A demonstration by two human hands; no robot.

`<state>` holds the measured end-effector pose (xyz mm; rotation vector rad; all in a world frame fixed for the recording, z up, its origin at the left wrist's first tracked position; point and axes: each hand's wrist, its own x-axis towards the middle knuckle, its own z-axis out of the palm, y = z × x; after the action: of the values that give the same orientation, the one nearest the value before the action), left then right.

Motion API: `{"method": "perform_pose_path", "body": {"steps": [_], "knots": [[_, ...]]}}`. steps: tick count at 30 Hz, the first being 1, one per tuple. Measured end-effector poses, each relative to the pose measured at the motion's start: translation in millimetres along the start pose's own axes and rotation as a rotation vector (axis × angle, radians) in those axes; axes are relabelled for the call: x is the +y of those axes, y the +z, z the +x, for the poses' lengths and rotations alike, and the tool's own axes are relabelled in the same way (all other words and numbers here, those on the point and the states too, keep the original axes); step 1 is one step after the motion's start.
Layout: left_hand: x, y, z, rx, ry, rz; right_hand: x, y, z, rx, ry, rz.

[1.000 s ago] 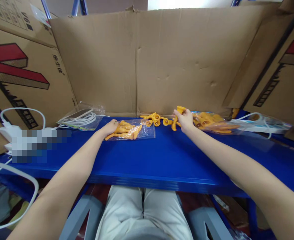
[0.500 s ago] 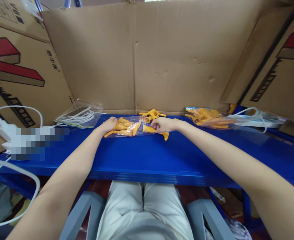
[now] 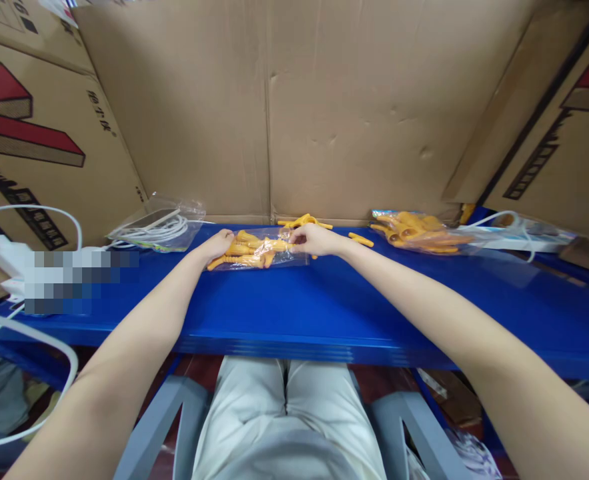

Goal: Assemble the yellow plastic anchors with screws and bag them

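Observation:
A clear plastic bag (image 3: pixel 301 257) lies on the blue tabletop in front of me, with several yellow plastic parts (image 3: pixel 247 253) inside, some ribbed like handles. My left hand (image 3: pixel 218 245) is closed on the bag's left end. At the bag's right end my right hand (image 3: pixel 315 239) pinches a yellow plastic part (image 3: pixel 285 246) whose other end reaches in among the rest. Its fingertips partly cover that part. Just behind the right hand lies a loose yellow piece (image 3: pixel 304 220) with arms, partly hidden by the hand.
A yellow stick-like piece (image 3: pixel 361 239) lies right of my right hand. Farther right is another filled bag of yellow parts (image 3: pixel 411 232). At left are a bagged white cable (image 3: pixel 159 228) and a white plug with cord (image 3: pixel 11 257). A cardboard wall (image 3: pixel 354 113) stands behind the blue table (image 3: pixel 294 307).
My right hand has moved left to the bag's right end with the yellow part. The bent yellow end that hung below that hand no longer shows. My left hand stays on the bag.

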<state>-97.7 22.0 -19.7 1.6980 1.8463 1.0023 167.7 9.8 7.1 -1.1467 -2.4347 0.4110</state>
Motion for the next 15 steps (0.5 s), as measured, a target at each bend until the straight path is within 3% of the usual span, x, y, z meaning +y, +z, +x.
{"method": "perform_pose_path", "body": {"steps": [4,7,12,15], "knots": [[2,2.5,2,-0.018,-0.041,-0.097,-6,17,10,0.008,0.000,0.294],[2,5.3,2,-0.011,-0.073,-0.248,-10,26,16,-0.022,0.027,0.395],[5,6.7,-2,-0.058,-0.152,-0.385,-17,21,27,0.025,-0.007,0.126],[9,2.6,-4,-0.049,-0.066,-0.336,-19,14,30,0.036,-0.064,0.040]]}}
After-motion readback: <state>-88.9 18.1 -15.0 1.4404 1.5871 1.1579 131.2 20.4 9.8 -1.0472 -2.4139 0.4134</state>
